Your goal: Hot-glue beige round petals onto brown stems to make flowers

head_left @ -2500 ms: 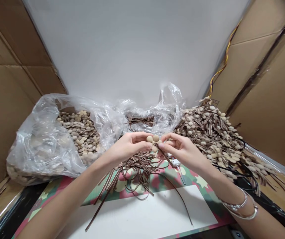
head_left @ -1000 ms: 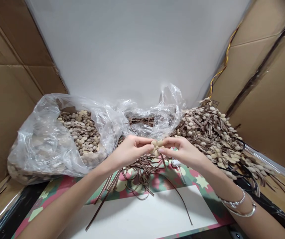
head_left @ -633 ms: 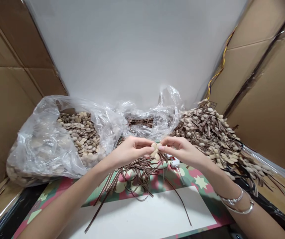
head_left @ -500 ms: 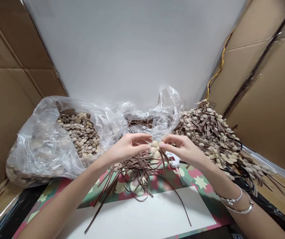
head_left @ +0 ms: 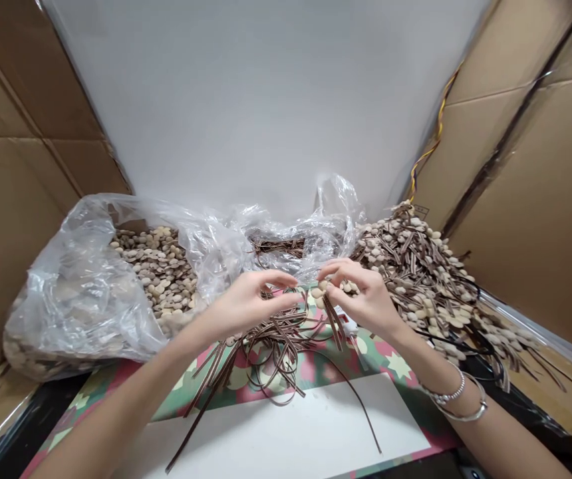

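Observation:
My right hand [head_left: 366,299] pinches a small cluster of beige wooden discs [head_left: 322,290] with short brown ribbon tails hanging below it. My left hand [head_left: 249,305] hovers just left of it with fingers spread and nothing in them, above a loose pile of brown ribbon strips [head_left: 271,339] on the patterned mat [head_left: 390,362]. The two hands are a few centimetres apart.
A clear plastic bag [head_left: 91,286] full of beige discs lies at the left. A heap of finished disc-and-ribbon pieces [head_left: 426,273] fills the right. A white glue gun [head_left: 350,326] peeks out under my right hand. Cardboard walls [head_left: 540,199] stand on both sides; white paper [head_left: 290,432] lies in front.
Both hands were pinching the disc cluster together. My left hand has let go and opened, and my right hand has drawn the cluster slightly right and turned it.

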Tool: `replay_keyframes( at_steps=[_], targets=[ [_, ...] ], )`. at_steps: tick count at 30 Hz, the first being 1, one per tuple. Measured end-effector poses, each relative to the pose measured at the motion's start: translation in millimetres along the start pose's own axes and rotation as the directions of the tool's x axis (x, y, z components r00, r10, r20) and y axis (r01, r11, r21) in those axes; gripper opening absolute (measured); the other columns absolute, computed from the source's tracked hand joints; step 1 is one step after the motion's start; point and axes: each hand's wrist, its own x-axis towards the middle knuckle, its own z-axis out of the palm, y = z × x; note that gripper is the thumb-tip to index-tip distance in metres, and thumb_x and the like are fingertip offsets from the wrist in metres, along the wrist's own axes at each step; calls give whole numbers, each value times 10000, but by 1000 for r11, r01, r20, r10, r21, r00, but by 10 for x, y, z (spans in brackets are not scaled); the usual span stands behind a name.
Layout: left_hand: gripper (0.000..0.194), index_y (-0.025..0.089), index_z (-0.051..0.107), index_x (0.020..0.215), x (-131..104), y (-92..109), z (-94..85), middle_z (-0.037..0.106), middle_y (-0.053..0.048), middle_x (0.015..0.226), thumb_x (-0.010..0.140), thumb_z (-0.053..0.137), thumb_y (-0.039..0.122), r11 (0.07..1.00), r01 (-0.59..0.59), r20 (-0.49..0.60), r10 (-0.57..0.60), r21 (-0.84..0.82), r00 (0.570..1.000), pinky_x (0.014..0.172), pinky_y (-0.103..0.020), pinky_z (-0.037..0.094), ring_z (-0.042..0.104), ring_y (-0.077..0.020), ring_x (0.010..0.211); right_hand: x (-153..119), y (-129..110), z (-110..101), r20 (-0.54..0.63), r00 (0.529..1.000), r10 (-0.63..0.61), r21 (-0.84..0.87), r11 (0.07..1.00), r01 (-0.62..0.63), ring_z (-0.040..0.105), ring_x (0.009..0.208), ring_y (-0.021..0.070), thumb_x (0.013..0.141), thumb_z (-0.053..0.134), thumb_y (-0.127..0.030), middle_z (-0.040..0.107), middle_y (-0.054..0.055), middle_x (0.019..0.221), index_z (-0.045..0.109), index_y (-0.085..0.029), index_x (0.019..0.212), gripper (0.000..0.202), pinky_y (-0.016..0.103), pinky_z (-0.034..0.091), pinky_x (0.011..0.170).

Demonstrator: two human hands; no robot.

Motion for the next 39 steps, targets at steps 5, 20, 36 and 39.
replay_keyframes(
  at_steps=[5,20,36,39],
  targets=[
    [408,216,618,1097,35,-53,299,625,-71,1121,768,566,451,995,-5,111,15,-95,994,859,-328,414,552,-229,1027,-5,-9,23,116,993,19,-39,999,-14,524,712,140,803,491,-161,565,17,770,429,-202,654,166,286,409,668],
    [247,146,678,922,120,-209,609,689,-64,922,771,548,290,780,304,392,-83,-546,916,914,-306,380,604,-182,941,-22,66,0,423,886,190,263,910,-320,514,584,99,816,562,-373,520,0,731,489,-190,816,198,241,427,503],
    [303,112,652,1010,134,-316,630,670,-141,1021,790,570,303,664,435,592,13,-608,806,904,-341,408,629,-206,926,50,236,-167,374,885,278,422,799,-429,562,628,104,749,658,-252,566,10,798,480,-187,869,224,225,469,521],
    [335,112,659,996,134,-339,670,677,-142,993,765,611,351,656,438,555,-36,-614,831,903,-353,415,633,-219,923,55,262,-160,385,885,263,467,771,-432,558,640,108,739,670,-242,575,12,784,480,-187,885,246,223,467,522]
  ],
)
